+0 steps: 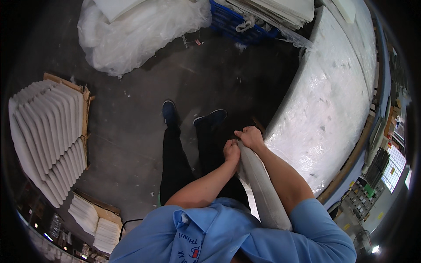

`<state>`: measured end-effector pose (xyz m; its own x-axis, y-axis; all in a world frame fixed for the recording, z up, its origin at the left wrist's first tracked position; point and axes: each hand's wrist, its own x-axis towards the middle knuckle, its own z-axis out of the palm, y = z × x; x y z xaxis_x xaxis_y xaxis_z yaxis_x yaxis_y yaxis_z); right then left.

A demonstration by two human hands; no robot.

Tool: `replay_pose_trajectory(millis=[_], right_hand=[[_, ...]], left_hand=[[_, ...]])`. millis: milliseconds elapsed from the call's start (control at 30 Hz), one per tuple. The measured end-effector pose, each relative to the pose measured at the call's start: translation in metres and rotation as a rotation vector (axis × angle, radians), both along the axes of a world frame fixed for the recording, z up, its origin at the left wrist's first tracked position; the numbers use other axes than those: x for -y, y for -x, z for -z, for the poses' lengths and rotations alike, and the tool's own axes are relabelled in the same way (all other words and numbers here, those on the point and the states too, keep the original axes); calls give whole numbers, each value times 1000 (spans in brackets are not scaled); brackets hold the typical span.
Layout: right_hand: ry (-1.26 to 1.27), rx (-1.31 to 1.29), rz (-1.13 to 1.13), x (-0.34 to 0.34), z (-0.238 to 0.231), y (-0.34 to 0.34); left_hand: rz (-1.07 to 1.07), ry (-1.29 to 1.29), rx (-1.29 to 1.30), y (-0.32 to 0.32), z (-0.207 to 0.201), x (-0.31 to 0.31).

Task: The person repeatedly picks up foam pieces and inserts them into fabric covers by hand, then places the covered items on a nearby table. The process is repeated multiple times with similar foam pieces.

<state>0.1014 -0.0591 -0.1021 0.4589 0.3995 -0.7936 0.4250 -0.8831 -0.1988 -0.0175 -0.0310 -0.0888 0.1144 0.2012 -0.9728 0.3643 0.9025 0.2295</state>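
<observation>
A long grey fabric-covered cushion (263,188) stands on its narrow edge between my forearms, its near end against my blue shirt. At its far end, my left hand (231,151) is closed on the left side of the fabric. My right hand (251,137) is closed at the far corner, just beyond and to the right of the left one, with a thumb or finger pointing left. The fabric inside both fists is mostly hidden. Close on the right lies a large white slab in clear plastic film (320,109).
Rows of light grey cushions (52,127) stand packed at the left, with more white pieces (94,219) in a carton below. A plastic-wrapped white bundle (131,39) lies far left. A blue crate (228,22) stands beyond my feet, stacked white sheets (280,13) beside it.
</observation>
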Motion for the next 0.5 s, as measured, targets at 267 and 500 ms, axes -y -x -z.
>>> replay_pose_trajectory(millis=[267,500], right_hand=[[63,-51,116,-16,-13,2],[72,-121,188,-6,-42,-3]], left_hand=[[-304,577,289,38,-15,-7],[-52,508,441,57,-11,-15]])
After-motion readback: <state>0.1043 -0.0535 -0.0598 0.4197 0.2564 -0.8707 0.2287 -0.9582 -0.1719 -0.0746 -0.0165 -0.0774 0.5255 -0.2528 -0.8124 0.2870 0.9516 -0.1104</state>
